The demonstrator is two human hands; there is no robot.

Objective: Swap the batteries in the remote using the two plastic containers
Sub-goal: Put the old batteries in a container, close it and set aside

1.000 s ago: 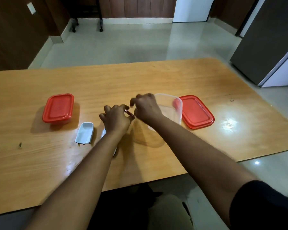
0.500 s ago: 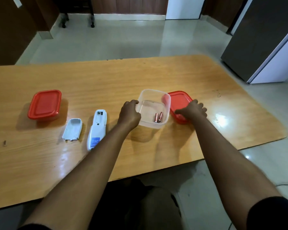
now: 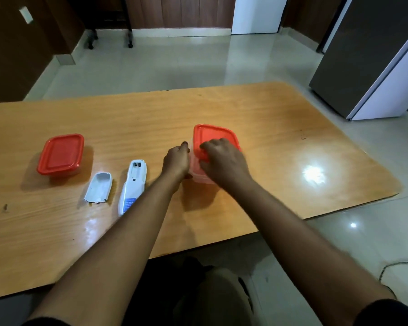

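Head view: nearest me lie the remote (image 3: 132, 187), back up with its bay open, and its cover (image 3: 98, 190). My left hand (image 3: 176, 161) cups the tub (image 3: 199, 176) wall, fingers curled; my right hand (image 3: 223, 158) lies spread on the red lid (image 3: 216, 135). Light, slick, thin plastic, I'd judge: press the rim corners. A second lidded tub (image 3: 60, 154) sits far left.

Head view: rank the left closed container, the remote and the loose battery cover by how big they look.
1. Remote, longest, though its near end is hidden behind the forearm.
2. Left closed container, close to the remote overall; it sits farther back, so this order is unsure.
3. Battery cover, clearly smallest.
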